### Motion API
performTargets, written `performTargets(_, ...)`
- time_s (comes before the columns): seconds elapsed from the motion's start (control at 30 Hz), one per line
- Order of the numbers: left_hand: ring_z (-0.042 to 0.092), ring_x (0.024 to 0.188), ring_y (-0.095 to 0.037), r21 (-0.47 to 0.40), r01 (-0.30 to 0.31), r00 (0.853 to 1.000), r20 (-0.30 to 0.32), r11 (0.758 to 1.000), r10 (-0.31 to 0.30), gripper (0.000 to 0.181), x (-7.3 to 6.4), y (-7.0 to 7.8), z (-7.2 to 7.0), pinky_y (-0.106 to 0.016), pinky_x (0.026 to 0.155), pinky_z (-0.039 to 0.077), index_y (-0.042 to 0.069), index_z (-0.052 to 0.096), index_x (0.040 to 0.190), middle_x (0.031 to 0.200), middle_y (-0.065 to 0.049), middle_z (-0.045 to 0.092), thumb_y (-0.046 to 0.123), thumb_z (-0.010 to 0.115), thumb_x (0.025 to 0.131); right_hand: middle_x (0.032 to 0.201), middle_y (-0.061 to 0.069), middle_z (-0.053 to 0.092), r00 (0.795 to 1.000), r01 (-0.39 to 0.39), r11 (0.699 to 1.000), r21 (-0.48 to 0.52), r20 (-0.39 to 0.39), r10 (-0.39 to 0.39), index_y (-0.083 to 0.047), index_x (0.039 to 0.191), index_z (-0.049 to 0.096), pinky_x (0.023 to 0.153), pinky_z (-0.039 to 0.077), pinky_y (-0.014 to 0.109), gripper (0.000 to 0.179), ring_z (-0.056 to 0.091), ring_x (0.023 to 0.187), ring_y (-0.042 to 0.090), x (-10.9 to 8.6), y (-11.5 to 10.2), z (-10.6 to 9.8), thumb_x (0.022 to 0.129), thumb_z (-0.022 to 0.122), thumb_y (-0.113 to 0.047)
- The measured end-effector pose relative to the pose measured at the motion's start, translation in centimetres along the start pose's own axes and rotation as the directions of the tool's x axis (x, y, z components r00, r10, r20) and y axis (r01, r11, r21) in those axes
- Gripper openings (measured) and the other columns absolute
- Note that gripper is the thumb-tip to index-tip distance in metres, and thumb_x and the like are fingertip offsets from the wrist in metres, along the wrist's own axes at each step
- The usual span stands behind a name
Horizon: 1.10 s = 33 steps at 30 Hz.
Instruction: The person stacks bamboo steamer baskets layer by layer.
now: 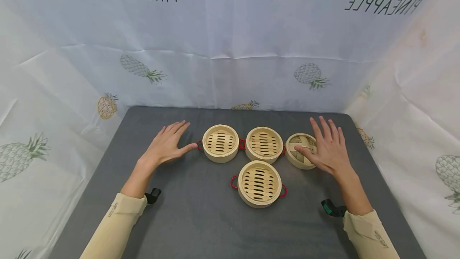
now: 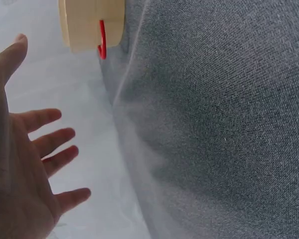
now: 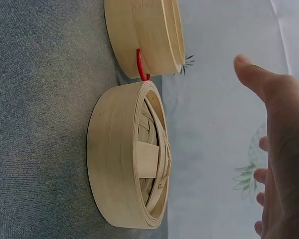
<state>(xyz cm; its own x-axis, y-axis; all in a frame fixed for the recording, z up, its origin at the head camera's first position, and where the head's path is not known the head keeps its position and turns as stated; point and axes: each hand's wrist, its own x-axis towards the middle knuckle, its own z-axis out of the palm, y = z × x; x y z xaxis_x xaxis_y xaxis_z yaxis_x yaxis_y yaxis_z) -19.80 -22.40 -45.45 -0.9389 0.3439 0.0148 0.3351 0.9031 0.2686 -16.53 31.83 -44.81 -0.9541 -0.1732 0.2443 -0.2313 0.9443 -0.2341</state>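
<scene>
Nothing is gripped by either hand. The left hand [image 1: 167, 144], fingers spread, is held over the grey cloth-covered table [image 1: 194, 211], its thumb pointed toward the red side handle [image 1: 200, 145] of the left round pale-bamboo steamer basket [image 1: 221, 142]. The right hand [image 1: 329, 150], likewise spread, is held above the round pale-bamboo lid with a woven top [image 3: 127, 157]; no contact is shown. Between that basket and the lid, a middle round bamboo basket [image 1: 264, 144] is set, and a front round bamboo basket [image 1: 259, 183] is placed just before it; whether these two touch cannot be told. The step in hand is judged to be a reach or pause, with no grasp made. For the lid to be taken, the right hand would need to be lowered and its fingers closed round the rim.
</scene>
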Motion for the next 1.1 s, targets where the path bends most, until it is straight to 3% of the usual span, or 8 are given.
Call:
performTargets(0.27, 0.047, 0.154, -0.045, -0.122, 0.005, 0.999, 0.032, 0.993, -0.001, 0.087, -0.1, 0.3, 0.2, -0.074, 0.112, 0.049, 0.012, 0.045, 0.166, 0.169, -0.019, 0.048, 0.064, 0.068, 0.100, 0.178, 0.026, 0.023, 0.999, 0.036, 0.999, 0.014, 0.010, -0.036, -0.018, 0.175, 0.021, 0.126, 0.017, 0.082, 0.108, 0.018, 0.164, 0.056, -0.3, -0.2, 0.0, 0.093, 0.068, -0.069)
performTargets(0.4, 0.050, 0.153, -0.043, -0.195, 0.005, 0.998, 0.058, 0.981, 0.006, 0.084, -0.2, 0.5, 0.4, -0.073, 0.111, 0.049, 0.011, 0.048, 0.164, 0.166, -0.018, 0.052, 0.060, 0.071, 0.100, 0.176, 0.027, 0.027, 0.999, 0.045, 0.998, 0.034, 0.002, -0.045, -0.019, 0.175, 0.023, 0.123, 0.022, 0.083, 0.105, 0.021, 0.162, 0.056, -0.5, -0.5, 0.0, 0.093, 0.072, -0.063)
performTargets(0.6, 0.061, 0.142, -0.040, -0.273, -0.046, 0.998, 0.038, 0.961, 0.058, 0.080, 0.1, 0.9, 0.8, -0.067, 0.113, 0.052, 0.006, 0.053, 0.159, 0.156, -0.019, 0.061, 0.048, 0.080, 0.097, 0.175, 0.026, 0.031, 0.997, 0.075, 0.994, 0.084, -0.031, -0.073, -0.018, 0.173, 0.029, 0.117, 0.028, 0.084, 0.099, 0.025, 0.161, 0.056, -0.8, -1.1, 0.0, 0.093, 0.075, -0.057)
performTargets(0.8, 0.062, 0.138, -0.042, -0.323, -0.103, 0.992, 0.035, 0.941, 0.121, 0.077, 0.4, 1.1, 1.5, -0.064, 0.112, 0.053, 0.000, 0.054, 0.156, 0.154, -0.022, 0.062, 0.037, 0.083, 0.097, 0.174, 0.025, 0.033, 0.995, 0.090, 0.988, 0.126, -0.050, -0.085, -0.019, 0.172, 0.031, 0.119, 0.027, 0.083, 0.099, 0.026, 0.160, 0.054, -1.2, -1.5, 0.1, 0.092, 0.077, -0.054)
performTargets(1.1, 0.066, 0.135, -0.040, -0.381, -0.137, 0.986, 0.037, 0.915, 0.163, 0.069, 0.9, 1.8, 1.9, -0.061, 0.113, 0.054, -0.003, 0.054, 0.154, 0.151, -0.023, 0.064, 0.026, 0.082, 0.099, 0.173, 0.024, 0.036, 0.994, 0.101, 0.972, 0.210, -0.058, -0.091, -0.016, 0.169, 0.037, 0.118, 0.026, 0.085, 0.096, 0.027, 0.160, 0.055, -1.9, -2.1, 0.3, 0.090, 0.081, -0.046)
